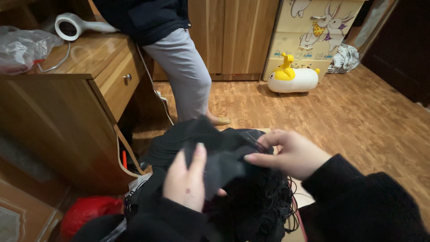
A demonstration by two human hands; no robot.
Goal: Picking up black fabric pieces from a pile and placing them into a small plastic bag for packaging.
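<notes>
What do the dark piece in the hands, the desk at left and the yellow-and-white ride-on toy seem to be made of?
Dark piece: soft matte fabric, probably felt or knit; it folds limply between the left hand and right hand.
Desk: wood or wood-look laminate, orange-brown with visible grain and a slight sheen.
Ride-on toy: likely moulded plastic, smooth, rounded and glossy.

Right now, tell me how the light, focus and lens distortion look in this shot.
Head view: dim, warm indoor light; the black fabric held by the left hand and right hand loses detail in shadow; soft glare on the wooden floor; wide-angle bending at the edges; hands slightly soft.
</notes>
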